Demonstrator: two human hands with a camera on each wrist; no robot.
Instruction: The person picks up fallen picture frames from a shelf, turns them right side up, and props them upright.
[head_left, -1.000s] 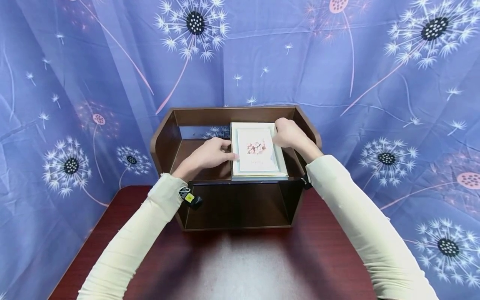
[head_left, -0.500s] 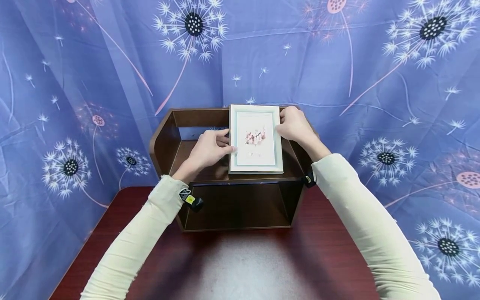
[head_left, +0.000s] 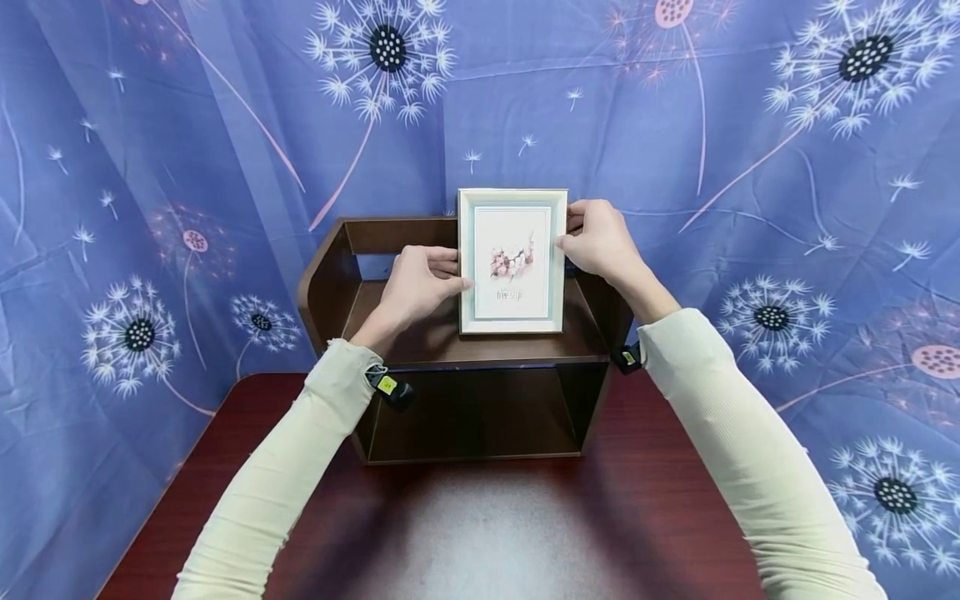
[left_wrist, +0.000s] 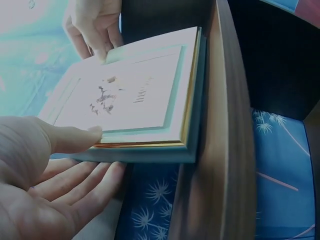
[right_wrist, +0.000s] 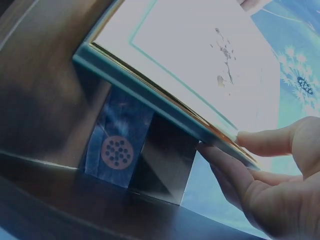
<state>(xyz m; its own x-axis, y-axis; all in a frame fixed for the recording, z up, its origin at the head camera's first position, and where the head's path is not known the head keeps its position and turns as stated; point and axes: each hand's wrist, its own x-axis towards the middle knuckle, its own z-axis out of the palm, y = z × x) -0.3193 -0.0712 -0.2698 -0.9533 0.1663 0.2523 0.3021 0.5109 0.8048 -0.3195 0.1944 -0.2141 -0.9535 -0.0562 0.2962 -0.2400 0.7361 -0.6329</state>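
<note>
A picture frame (head_left: pixel 512 325) with a white and pale-blue border and a flower print stands nearly upright on the upper shelf (head_left: pixel 420 348) of a dark brown rack. My left hand (head_left: pixel 417 287) pinches its left edge, thumb on the front and fingers behind. On the opposite edge, higher up, my right hand (head_left: pixel 602 242) grips the frame between thumb and fingers. Gold trim and a teal side edge show on the picture frame (left_wrist: pixel 192 100) in the left wrist view. Thumb and fingers of the right hand (right_wrist: pixel 280 185) straddle the frame's edge in the right wrist view.
The brown rack (head_left: pixel 322 292) has raised side panels, a back rail and a lower compartment (head_left: pixel 472 417). It stands on a dark red table (head_left: pixel 480 533). Behind hangs a blue curtain (head_left: pixel 637 150) with dandelion prints.
The picture frame has tilted up from leaning far back to nearly upright. My right hand has risen and moved slightly right with its edge; the left hand stays at the left edge.
</note>
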